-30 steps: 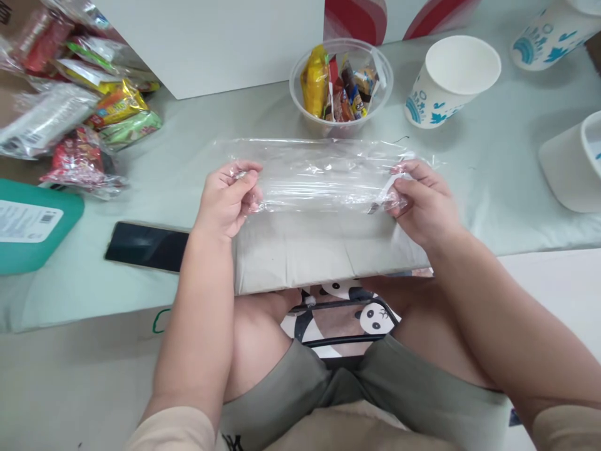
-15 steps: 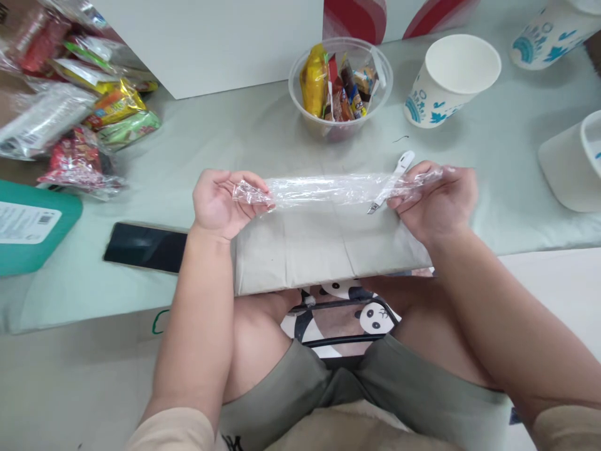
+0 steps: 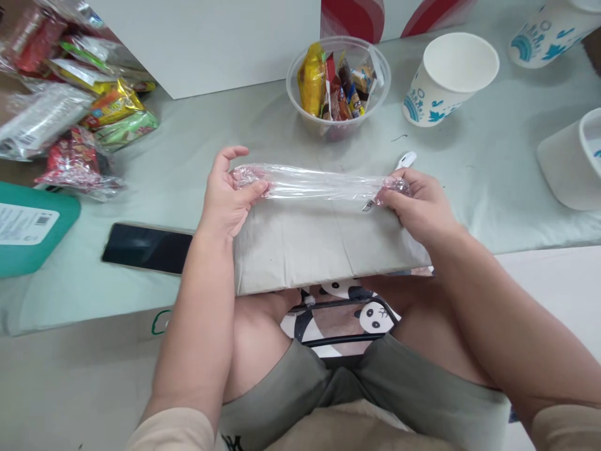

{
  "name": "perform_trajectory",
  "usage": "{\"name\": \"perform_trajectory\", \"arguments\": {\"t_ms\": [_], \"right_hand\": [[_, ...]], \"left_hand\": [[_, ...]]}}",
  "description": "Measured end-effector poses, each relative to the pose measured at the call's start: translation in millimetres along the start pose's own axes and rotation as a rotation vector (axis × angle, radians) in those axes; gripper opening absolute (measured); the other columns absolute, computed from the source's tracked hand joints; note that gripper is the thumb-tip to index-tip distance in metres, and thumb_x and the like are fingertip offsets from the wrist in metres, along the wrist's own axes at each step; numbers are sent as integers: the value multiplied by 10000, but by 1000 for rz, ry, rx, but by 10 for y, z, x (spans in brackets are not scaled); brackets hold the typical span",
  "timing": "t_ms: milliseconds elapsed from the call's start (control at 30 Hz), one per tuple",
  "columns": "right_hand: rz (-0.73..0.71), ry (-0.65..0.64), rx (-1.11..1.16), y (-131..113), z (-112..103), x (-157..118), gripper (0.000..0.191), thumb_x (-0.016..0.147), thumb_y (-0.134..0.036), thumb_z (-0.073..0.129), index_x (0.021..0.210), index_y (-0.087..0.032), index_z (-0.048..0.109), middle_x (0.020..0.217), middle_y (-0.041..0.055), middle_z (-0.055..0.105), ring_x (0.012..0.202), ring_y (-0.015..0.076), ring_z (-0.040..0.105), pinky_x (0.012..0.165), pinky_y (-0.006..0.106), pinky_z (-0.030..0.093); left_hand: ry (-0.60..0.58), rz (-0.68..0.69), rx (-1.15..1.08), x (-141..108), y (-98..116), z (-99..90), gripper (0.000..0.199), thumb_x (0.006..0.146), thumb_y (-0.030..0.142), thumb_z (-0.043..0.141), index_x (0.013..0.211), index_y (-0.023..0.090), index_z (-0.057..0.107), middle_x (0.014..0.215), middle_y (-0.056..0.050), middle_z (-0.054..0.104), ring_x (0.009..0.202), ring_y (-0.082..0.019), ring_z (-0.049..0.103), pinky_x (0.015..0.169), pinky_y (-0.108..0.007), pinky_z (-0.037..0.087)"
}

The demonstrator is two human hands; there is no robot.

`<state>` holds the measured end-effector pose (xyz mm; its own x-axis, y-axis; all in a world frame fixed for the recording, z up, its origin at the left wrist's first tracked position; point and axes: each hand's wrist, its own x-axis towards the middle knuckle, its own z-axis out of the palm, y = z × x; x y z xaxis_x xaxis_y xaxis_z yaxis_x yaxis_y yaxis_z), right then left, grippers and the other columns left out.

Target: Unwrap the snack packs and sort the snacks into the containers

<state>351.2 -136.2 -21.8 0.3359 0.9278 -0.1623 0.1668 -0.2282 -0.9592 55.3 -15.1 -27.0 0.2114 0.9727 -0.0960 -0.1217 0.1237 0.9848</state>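
A strip of clear plastic wrap (image 3: pixel 319 181) is stretched between my two hands above the cloth-covered table edge. My left hand (image 3: pixel 230 197) pinches its left end between thumb and fingers, with one finger raised and bent. At the other end, my right hand (image 3: pixel 413 200) grips the bunched plastic between thumb and fingers. A small white cutter (image 3: pixel 406 160) lies behind the plastic and my right fingers; its handle end and metal tip show, the middle is hidden. Beyond the plastic stands a clear round bowl (image 3: pixel 335 128) of wrapped snacks.
Paper cups (image 3: pixel 434 103) and a white container (image 3: pixel 566 166) stand at the right. A phone (image 3: pixel 145 247) lies left of my left forearm, near a green container (image 3: pixel 35 250). Snack packets (image 3: pixel 75 156) fill the upper left, beside a white box (image 3: pixel 211 44).
Both hands have turned, thumbs now toward each other over the plastic. The plastic has been drawn into a narrower, gathered band, and my right hand has shifted slightly left.
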Motion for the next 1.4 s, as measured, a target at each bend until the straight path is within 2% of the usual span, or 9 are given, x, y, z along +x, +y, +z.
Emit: {"name": "perform_trajectory", "arguments": {"t_ms": [267, 433, 567, 767, 867, 967, 1133, 1233, 1400], "right_hand": [[66, -80, 273, -10, 29, -4, 341, 768, -365, 799, 901, -254, 506, 674, -40, 685, 533, 127, 658, 485, 239, 500], [47, -105, 412, -2, -34, 29, 263, 763, -335, 766, 940, -264, 585, 592, -82, 600, 469, 92, 581, 459, 213, 459], [17, -161, 443, 23, -71, 38, 141, 806, -346, 720, 840, -262, 612, 629, -55, 605, 533, 104, 608, 534, 245, 502], [32, -251, 360, -46, -19, -111, 414, 847, -609, 699, 752, -209, 652, 672, 36, 702, 578, 154, 667, 580, 298, 559], [148, -476, 286, -136, 59, -261, 388, 822, -448, 808, 1068, -212, 624, 728, 16, 756, 636, 163, 721, 627, 281, 581], [317, -834, 245, -210, 189, -406, 690, 837, -290, 792, 1420, -208, 435, 832, 22, 795, 734, 164, 752, 684, 272, 587], [402, -1213, 233, -247, 421, -567, 272, 918, -270, 651, 1145, -123, 666, 716, -7, 700, 663, 105, 645, 672, 244, 525], [297, -1191, 275, -271, 427, -610, 215, 935, -284, 634, 1064, -130, 710, 710, -11, 646, 683, 100, 613, 703, 256, 521], [74, -841, 554, -382, 213, -569, 337, 912, -481, 676, 1140, -233, 689, 712, -31, 514, 603, 116, 542, 592, 287, 509]], "left_hand": [[23, -85, 29, -28, 69, 11, 270, 681, 192, 888, 790, 211, 641, 717, 24, 741, 626, -102, 712, 572, -170, 578], [-47, -197, 4, -71, 152, 26, 255, 750, 251, 851, 881, 244, 633, 615, 54, 699, 520, -120, 698, 438, -157, 502], [-33, -193, -103, -44, 183, 31, 122, 824, 269, 729, 754, 214, 645, 614, 26, 707, 532, -107, 691, 503, -169, 546], [61, -45, -104, 20, 71, 31, 208, 720, 190, 788, 663, 201, 589, 600, 52, 623, 558, -66, 635, 609, -167, 568], [105, -10, -144, 33, 28, 37, 361, 637, 110, 828, 866, 262, 595, 620, 92, 574, 629, -92, 656, 654, -209, 572], [77, 30, -145, 56, -7, 38, 572, 673, 212, 885, 1105, 343, 533, 759, 95, 610, 703, -92, 659, 658, -227, 540], [25, 128, 127, 112, -129, 100, 713, 619, 424, 981, 1163, 346, 527, 1209, 83, 597, 780, -36, 621, 727, -258, 542], [51, 126, 350, 82, -154, 175, 368, 734, 427, 898, 875, 179, 666, 1413, -9, 534, 952, -115, 669, 792, -302, 571], [-98, 201, 499, -77, -49, 268, 198, 803, 385, 814, 788, 198, 751, 1403, -88, 617, 1003, -198, 683, 827, -313, 574]]}}
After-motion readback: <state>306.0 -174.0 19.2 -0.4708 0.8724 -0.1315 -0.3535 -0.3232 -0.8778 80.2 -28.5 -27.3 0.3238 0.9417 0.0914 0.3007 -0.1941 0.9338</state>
